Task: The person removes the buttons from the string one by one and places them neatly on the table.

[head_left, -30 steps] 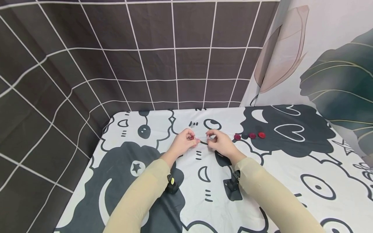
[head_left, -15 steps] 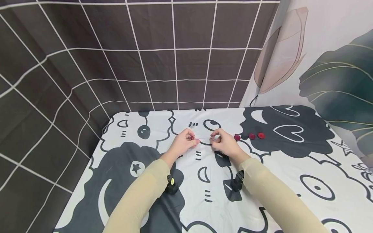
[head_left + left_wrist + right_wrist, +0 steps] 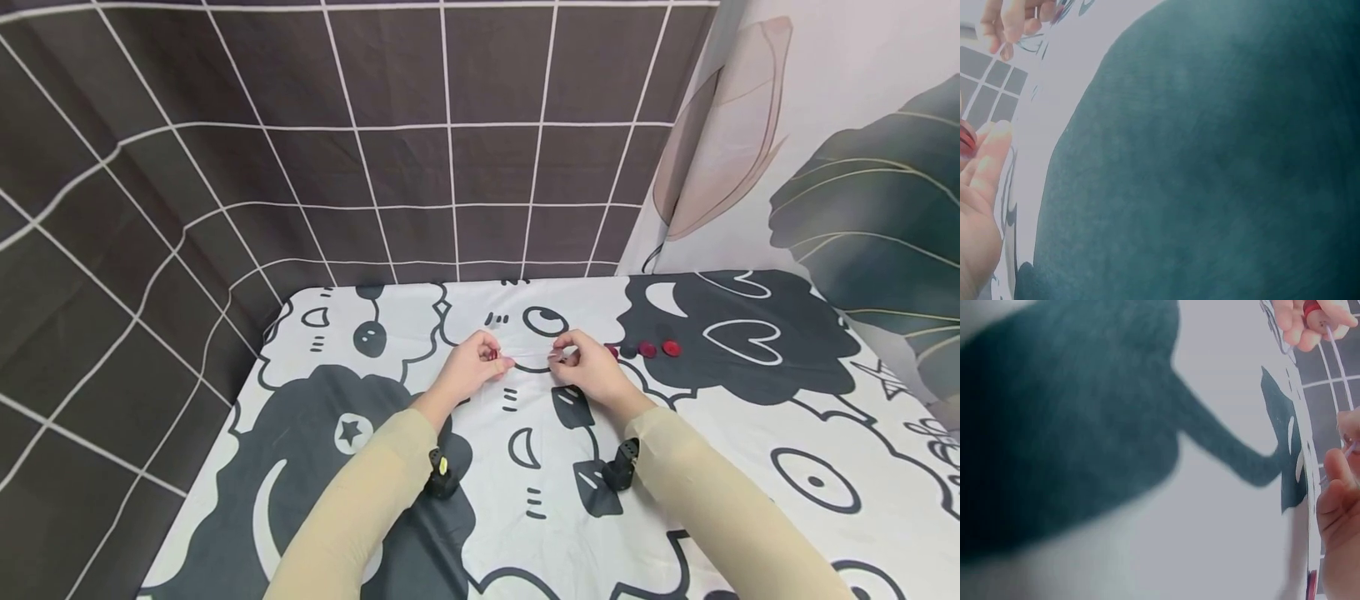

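Left hand (image 3: 474, 365) pinches a red button (image 3: 967, 139) — right hand (image 3: 591, 372) holds pale string (image 3: 1338, 361).

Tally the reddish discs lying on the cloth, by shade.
Bright red disc: 1
Dark red discs: 2 (one partly hidden behind the right hand)
Total: 3
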`<state>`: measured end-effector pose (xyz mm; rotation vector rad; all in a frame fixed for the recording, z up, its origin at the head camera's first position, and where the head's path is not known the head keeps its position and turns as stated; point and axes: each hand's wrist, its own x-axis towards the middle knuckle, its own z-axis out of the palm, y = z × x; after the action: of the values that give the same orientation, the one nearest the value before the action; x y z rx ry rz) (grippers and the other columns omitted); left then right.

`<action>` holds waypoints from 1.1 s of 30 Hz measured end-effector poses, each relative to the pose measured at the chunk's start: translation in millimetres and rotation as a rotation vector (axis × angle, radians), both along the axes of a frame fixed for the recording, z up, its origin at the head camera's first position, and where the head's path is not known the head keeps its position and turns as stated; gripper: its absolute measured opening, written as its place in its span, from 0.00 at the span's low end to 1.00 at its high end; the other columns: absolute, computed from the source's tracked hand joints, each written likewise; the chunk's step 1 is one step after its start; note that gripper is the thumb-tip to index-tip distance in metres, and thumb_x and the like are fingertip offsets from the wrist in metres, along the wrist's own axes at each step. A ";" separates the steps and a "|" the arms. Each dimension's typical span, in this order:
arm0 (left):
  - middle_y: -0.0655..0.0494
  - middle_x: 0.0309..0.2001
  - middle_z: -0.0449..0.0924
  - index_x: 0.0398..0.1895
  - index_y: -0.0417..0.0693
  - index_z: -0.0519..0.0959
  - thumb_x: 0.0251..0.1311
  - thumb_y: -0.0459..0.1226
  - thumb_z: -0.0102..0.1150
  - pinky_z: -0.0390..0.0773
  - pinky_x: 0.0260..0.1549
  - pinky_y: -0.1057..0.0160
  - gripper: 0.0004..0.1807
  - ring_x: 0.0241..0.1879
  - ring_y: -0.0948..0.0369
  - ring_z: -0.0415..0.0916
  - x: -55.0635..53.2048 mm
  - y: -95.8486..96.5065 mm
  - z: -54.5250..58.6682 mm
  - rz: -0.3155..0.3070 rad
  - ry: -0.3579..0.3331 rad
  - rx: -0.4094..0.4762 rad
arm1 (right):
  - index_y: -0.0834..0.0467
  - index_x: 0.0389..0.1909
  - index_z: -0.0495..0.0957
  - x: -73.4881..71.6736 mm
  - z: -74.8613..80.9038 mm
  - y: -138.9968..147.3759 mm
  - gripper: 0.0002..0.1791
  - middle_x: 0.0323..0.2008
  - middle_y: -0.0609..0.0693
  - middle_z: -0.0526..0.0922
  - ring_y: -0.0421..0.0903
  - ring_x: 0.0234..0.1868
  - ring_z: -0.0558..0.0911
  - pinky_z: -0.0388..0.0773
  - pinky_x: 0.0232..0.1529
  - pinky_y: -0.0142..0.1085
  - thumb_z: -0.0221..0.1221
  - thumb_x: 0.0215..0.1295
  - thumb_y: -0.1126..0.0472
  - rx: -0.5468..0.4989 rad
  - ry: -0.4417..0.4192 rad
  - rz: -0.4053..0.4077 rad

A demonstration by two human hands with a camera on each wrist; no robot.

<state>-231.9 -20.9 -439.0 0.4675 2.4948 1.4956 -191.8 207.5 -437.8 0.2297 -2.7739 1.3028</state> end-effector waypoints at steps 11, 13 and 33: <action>0.57 0.29 0.78 0.38 0.47 0.72 0.54 0.44 0.67 0.75 0.29 0.67 0.17 0.28 0.64 0.77 -1.0 -0.1 -1.0 -0.001 0.016 -0.025 | 0.55 0.45 0.74 3.1 -0.5 8.3 0.16 0.23 0.47 0.77 0.42 0.23 0.73 0.69 0.29 0.35 0.63 0.56 0.58 0.058 0.010 -0.034; 0.57 0.29 0.77 0.38 0.47 0.72 0.53 0.44 0.67 0.75 0.28 0.67 0.17 0.27 0.64 0.77 -0.9 0.0 -1.4 -0.001 0.013 -0.022 | 0.55 0.44 0.75 3.8 -0.7 9.6 0.15 0.23 0.47 0.77 0.42 0.23 0.73 0.68 0.28 0.35 0.63 0.56 0.58 0.057 0.005 -0.039; 0.57 0.30 0.75 0.37 0.49 0.72 0.53 0.45 0.67 0.72 0.30 0.66 0.16 0.30 0.61 0.71 -1.0 -1.0 -2.1 0.009 0.031 -0.033 | 0.55 0.44 0.76 7.4 -3.1 24.0 0.15 0.22 0.47 0.75 0.43 0.23 0.72 0.68 0.28 0.36 0.63 0.55 0.60 0.071 0.029 -0.068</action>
<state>-232.9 -21.9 -441.1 0.4783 2.5449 1.4584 -184.4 231.6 -441.0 0.1556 -2.7804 1.1774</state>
